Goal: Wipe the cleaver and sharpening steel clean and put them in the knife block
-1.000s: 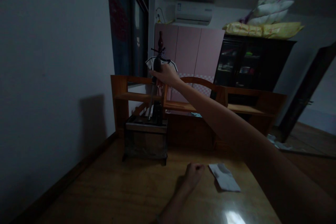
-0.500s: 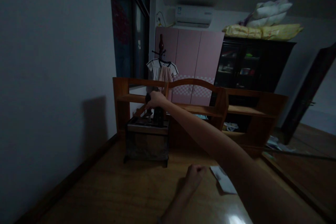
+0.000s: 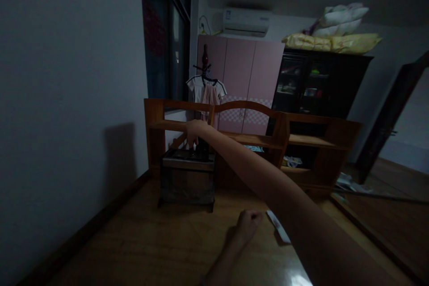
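A dark box-like object with a pale strip along its upper front edge and small feet stands on the wooden surface near the left wall. Over its top is my right hand, fingers bent downward and closed around something dark that I cannot make out. Dark parts rise from the top of the box beside the fingers. My left hand is curled into a fist low in the middle, apart from the box; whatever it may hold is hidden. Right of it lies a white paper-like sheet, partly covered by my right forearm.
Behind the box runs a wooden shelf unit with a raised arch. A white wall borders the left side. Farther back are a clothes stand with a white shirt, a pink wardrobe and a dark cabinet.
My right hand has moved down toward the top of the box, its fingers now pointing downward; the dark rounded piece beside it has lowered from view. My left hand stays in place.
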A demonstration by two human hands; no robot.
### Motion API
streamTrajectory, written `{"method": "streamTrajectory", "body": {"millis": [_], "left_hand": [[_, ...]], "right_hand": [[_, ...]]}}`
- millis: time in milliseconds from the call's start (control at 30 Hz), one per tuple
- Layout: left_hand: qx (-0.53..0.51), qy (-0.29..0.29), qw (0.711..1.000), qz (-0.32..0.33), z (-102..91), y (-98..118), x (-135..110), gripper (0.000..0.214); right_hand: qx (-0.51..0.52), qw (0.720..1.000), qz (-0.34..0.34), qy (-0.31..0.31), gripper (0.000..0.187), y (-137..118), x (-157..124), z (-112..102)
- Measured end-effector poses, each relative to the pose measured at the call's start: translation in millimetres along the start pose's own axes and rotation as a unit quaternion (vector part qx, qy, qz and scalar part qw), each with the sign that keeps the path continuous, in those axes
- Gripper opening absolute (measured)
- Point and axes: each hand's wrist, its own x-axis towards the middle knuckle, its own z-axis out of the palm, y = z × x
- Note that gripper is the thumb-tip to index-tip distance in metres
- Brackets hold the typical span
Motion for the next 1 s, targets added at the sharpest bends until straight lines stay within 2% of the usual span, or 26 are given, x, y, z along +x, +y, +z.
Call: {"method": "streamTrajectory", "body": {"millis": [133,200,233,300,333,367,400,433,467,500,533,567,600,633,667,700,733,800,900,933,1000], "left_hand": [[0.011,-0.099,0.995,0.013,-6.5,13.9,-7.4,0.029],[0.024,-0.179,0.983,0.009,-16.7,26.9,-14.8,0.031],[0.043,-0.249,0.968,-0.003,-25.8,35.2,-20.7,0.032],[0.053,-0.318,0.947,-0.01,-55.9,54.8,-37.9,0.034],[0.056,-0.364,0.93,-0.022,-77.7,65.0,-49.3,0.036],[0.031,-0.385,0.922,-0.03,-103.9,74.6,-62.0,0.038],[-0.008,-0.38,0.924,-0.03,-134.0,82.8,-75.3,0.036],[-0.045,-0.33,0.943,-0.006,-166.9,88.9,-88.3,0.031],[-0.081,-0.257,0.963,0.018,-201.4,92.2,-100.1,0.03],[-0.136,-0.176,0.974,0.046,-235.8,92.6,-109.9,0.03],[-0.209,-0.079,0.971,0.089,-268.6,90.1,-117.2,0.031],[-0.303,0.049,0.937,0.168,-298.4,85.2,-121.7,0.03],[-0.384,0.179,0.874,0.238,-324.1,78.5,-123.4,0.026],[-0.428,0.297,0.799,0.3,-344.9,70.7,-122.4,0.022],[-0.438,0.347,0.767,0.315,-360.2,62.5,-119.1,0.024],[-0.429,0.36,0.771,0.304,-370.1,54.6,-113.9,0.03],[-0.422,0.381,0.771,0.287,-374.8,47.5,-107.5,0.032],[-0.398,0.427,0.784,0.212,-370.7,37.0,-93.7,0.028],[-0.335,0.438,0.828,0.103,-341.7,32.3,-78.7,0.028],[-0.312,0.411,0.853,0.078,-329.2,33.2,-76.4,0.033],[-0.26,0.374,0.887,0.071,-304.9,37.2,-74.9,0.045]], "right_hand": [[-0.033,0.998,-0.042,0.043,0.045,-0.8,-20.2,5.6],[-0.035,0.993,-0.08,0.074,0.037,3.6,-33.2,6.0],[-0.026,0.989,-0.101,0.101,0.035,8.0,-40.2,4.9],[0.027,0.969,-0.148,0.198,0.039,22.5,-56.0,0.8],[0.072,0.951,-0.165,0.251,0.045,32.6,-65.3,-0.5],[0.12,0.932,-0.169,0.296,0.05,44.3,-75.7,0.1],[0.173,0.912,-0.156,0.337,0.053,57.1,-87.1,3.9],[0.228,0.89,-0.134,0.372,0.057,70.4,-99.1,12.3],[0.285,0.866,-0.117,0.393,0.067,83.3,-111.3,26.1],[0.34,0.844,-0.102,0.403,0.077,95.0,-123.0,45.5],[0.391,0.824,-0.085,0.401,0.084,104.7,-133.5,70.0],[0.441,0.807,-0.066,0.388,0.091,111.8,-142.3,98.5],[0.483,0.797,-0.048,0.36,0.098,116.0,-148.8,129.3],[0.518,0.792,-0.028,0.323,0.104,117.3,-152.8,160.3],[0.541,0.791,-0.014,0.286,0.111,115.7,-154.2,189.4],[0.557,0.789,-0.004,0.26,0.117,111.7,-153.1,214.8],[0.571,0.785,0.004,0.242,0.121,106.0,-150.1,235.2],[0.608,0.759,0.021,0.232,0.122,92.1,-139.8,260.0],[0.668,0.711,0.03,0.219,0.122,72.5,-121.7,266.7],[0.685,0.696,0.02,0.211,0.12,67.5,-116.3,265.3],[0.715,0.67,-0.003,0.198,0.115,60.3,-107.6,262.2]]}}
